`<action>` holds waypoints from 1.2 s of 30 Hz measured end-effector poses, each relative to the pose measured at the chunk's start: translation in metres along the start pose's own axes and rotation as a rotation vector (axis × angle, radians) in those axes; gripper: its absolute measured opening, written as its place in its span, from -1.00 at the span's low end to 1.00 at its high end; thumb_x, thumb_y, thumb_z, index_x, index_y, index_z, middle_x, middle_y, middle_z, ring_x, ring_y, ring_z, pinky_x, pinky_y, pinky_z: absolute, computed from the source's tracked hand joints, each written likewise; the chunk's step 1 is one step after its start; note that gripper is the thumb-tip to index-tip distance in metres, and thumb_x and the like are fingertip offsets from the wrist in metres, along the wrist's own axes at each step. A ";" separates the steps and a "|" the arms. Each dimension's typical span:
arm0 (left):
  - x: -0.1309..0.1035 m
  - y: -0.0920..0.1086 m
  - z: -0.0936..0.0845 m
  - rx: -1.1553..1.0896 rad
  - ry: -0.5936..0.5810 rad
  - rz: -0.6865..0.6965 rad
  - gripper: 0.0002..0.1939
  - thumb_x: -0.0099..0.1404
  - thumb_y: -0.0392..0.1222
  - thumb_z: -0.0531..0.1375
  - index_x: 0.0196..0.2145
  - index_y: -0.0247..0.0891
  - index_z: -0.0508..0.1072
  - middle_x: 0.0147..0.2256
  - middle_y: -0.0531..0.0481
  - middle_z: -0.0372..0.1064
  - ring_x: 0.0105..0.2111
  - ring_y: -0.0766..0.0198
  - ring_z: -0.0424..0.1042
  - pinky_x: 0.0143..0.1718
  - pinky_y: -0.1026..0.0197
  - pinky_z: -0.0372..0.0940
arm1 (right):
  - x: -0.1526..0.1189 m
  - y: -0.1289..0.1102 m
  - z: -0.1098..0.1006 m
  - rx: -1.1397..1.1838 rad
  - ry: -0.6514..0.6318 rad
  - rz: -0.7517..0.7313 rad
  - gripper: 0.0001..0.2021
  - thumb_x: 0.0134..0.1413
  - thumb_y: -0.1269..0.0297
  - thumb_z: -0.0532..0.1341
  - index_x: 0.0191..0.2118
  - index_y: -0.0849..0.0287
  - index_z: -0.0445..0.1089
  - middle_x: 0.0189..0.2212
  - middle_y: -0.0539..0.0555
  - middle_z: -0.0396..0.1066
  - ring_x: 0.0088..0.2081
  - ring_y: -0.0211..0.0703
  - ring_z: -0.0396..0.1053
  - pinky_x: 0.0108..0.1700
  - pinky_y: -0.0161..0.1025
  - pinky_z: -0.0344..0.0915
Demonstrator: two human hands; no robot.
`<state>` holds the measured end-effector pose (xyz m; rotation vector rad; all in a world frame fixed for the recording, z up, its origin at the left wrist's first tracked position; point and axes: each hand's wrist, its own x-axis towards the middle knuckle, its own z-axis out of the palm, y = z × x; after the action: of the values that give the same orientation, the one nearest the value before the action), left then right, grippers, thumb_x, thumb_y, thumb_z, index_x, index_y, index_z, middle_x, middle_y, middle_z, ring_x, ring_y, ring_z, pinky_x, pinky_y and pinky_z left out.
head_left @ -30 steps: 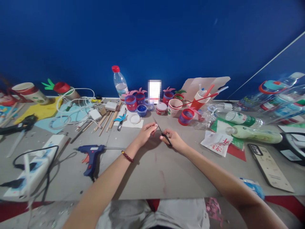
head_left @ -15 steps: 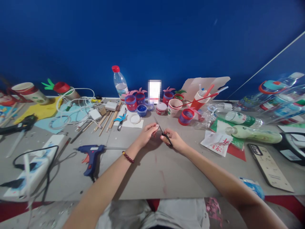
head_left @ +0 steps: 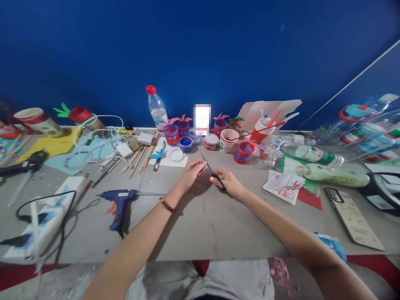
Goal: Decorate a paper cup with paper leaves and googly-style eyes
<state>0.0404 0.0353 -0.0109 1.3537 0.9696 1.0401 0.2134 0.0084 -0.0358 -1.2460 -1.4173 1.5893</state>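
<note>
Reporter: What do the hands hold above the gray counter (head_left: 187, 233)?

Photographer: The left hand (head_left: 189, 175) pinches a small reddish piece (head_left: 201, 168) between thumb and fingers, nearly closed; its exact shape is too small to tell. The right hand (head_left: 230, 183) curls around the black handles of a pair of scissors (head_left: 220, 182), the blades pointing away from the body.

Reporter: And the blades?

Photographer: They reach up beside the left fingertips, looking narrowly set. Whether they touch the piece, I cannot tell.

Reporter: What does careful work call for here?

Photographer: In my judgment, a firm pinch near the edge, fingertips out of the blades' line, and short, slow snips, turning the piece rather than the wrist.

Reporter: What surrounds them?

Photographer: A paper cup (head_left: 227, 145) and a blue paint pot (head_left: 186, 145) stand beyond; a glue gun (head_left: 121, 205) lies to the left.
</note>
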 end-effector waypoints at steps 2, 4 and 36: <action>0.000 0.000 0.002 0.019 0.032 -0.004 -0.65 0.20 -0.03 0.11 -0.64 -0.23 0.22 -0.67 0.12 0.07 -0.59 0.37 0.12 -0.49 0.26 0.10 | 0.000 -0.001 0.001 0.018 0.003 0.001 -0.56 -0.15 -0.03 0.35 -0.43 0.11 0.10 -0.76 -0.22 0.05 -0.72 -0.43 -0.10 -0.69 -0.42 -0.20; -0.001 0.000 0.004 0.032 0.055 0.003 -0.66 0.21 -0.02 0.11 -0.62 -0.23 0.24 -0.66 0.12 0.07 -0.58 0.37 0.12 -0.49 0.26 0.09 | 0.001 -0.001 0.001 0.039 0.001 0.007 -0.55 -0.15 -0.03 0.35 -0.43 0.11 0.10 -0.77 -0.22 0.05 -0.74 -0.43 -0.10 -0.70 -0.41 -0.20; -0.002 -0.002 0.004 0.058 0.043 0.051 -0.65 0.21 0.04 0.13 -0.59 -0.23 0.24 -0.62 0.12 0.09 -0.55 0.35 0.12 -0.46 0.25 0.08 | 0.002 0.006 0.000 -0.034 0.025 -0.044 -0.53 -0.15 -0.12 0.34 -0.45 0.12 0.12 -0.74 -0.18 0.08 -0.70 -0.42 -0.06 -0.65 -0.40 -0.21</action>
<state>0.0439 0.0326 -0.0130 1.4147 1.0080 1.0904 0.2135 0.0091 -0.0422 -1.2410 -1.4518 1.5212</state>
